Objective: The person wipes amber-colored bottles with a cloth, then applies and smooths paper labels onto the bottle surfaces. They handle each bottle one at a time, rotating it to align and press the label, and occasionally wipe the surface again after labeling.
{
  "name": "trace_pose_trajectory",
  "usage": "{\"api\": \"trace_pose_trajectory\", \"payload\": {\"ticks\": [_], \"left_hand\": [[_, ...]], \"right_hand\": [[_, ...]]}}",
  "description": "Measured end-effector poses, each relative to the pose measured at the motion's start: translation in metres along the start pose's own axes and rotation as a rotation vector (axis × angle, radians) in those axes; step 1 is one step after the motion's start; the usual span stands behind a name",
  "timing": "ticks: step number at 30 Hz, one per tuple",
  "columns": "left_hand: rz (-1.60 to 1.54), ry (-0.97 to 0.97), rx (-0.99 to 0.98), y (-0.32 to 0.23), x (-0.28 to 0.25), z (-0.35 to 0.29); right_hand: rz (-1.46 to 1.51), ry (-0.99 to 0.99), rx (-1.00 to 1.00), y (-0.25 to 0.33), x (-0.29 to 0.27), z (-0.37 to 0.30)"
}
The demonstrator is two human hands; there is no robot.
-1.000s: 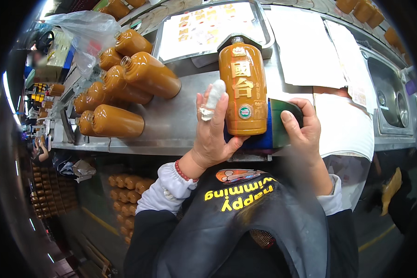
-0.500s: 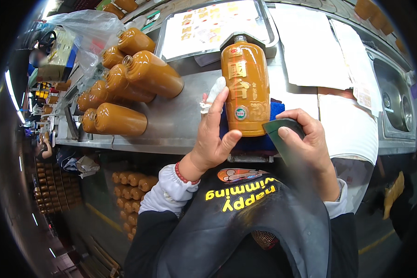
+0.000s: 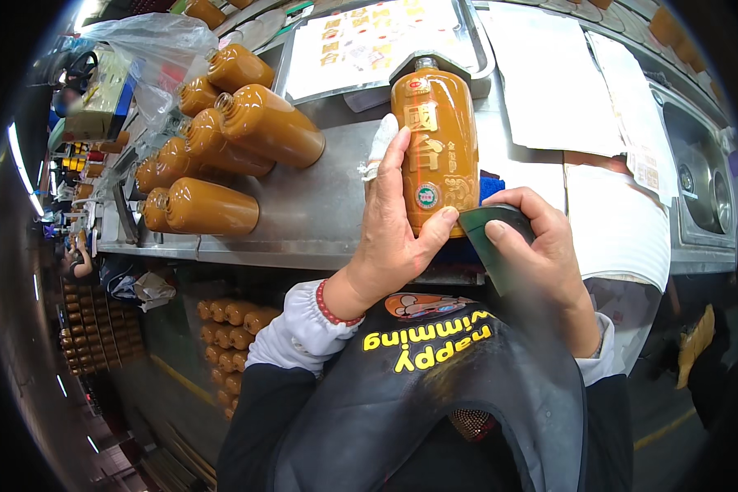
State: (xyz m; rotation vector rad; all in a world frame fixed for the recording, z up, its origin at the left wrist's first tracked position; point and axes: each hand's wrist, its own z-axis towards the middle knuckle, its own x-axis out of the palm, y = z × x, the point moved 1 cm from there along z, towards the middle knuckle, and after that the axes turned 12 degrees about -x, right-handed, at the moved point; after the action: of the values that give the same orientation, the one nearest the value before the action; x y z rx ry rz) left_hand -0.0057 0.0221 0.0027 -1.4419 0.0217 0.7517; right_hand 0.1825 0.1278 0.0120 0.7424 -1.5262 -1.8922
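A glossy brown bottle (image 3: 435,156) with a clear glass neck, raised gold characters and a small round green-and-white label lies on its back on the bench, its base toward me. My left hand (image 3: 398,221) grips its lower left side, thumb on the front near the base and fingers along the edge; a white covering wraps one fingertip. Pinched in my right hand (image 3: 537,238) is a thin, flat dark green scraper (image 3: 488,246), whose corner meets the bottle's lower right edge. Part of a blue cloth (image 3: 491,187) shows beneath the bottle.
Several plain brown bottles (image 3: 271,127) lie on the bench at left, beside a clear plastic bag (image 3: 156,53). Beyond my bottle is a metal tray (image 3: 485,49) with a sheet of gold and red stickers (image 3: 369,45). White sheets (image 3: 549,90) and a sink (image 3: 697,164) are at right.
My left hand has moved right and slightly up, its thumb now pressing on the bottle's front. The scraper has shifted a little left and up against the bottle's lower edge.
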Motion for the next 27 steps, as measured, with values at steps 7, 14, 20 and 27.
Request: {"api": "trace_pose_trajectory", "payload": {"ticks": [7,14,20,27], "left_hand": [[0.55,0.007,0.245,-0.014,-0.018,-0.004],[0.312,0.047,0.152,0.026,-0.012,-0.014],[0.354,0.023,0.148,0.04,-0.013,-0.017],[0.214,0.03,0.192,0.034,-0.022,-0.01]], "right_hand": [[0.095,-0.071,0.053,-0.017,-0.024,-0.002],[0.272,-0.155,0.001,-0.03,-0.02,0.0],[0.285,-0.105,0.032,-0.034,-0.02,0.004],[0.165,-0.05,-0.056,-0.03,-0.014,0.009]]}}
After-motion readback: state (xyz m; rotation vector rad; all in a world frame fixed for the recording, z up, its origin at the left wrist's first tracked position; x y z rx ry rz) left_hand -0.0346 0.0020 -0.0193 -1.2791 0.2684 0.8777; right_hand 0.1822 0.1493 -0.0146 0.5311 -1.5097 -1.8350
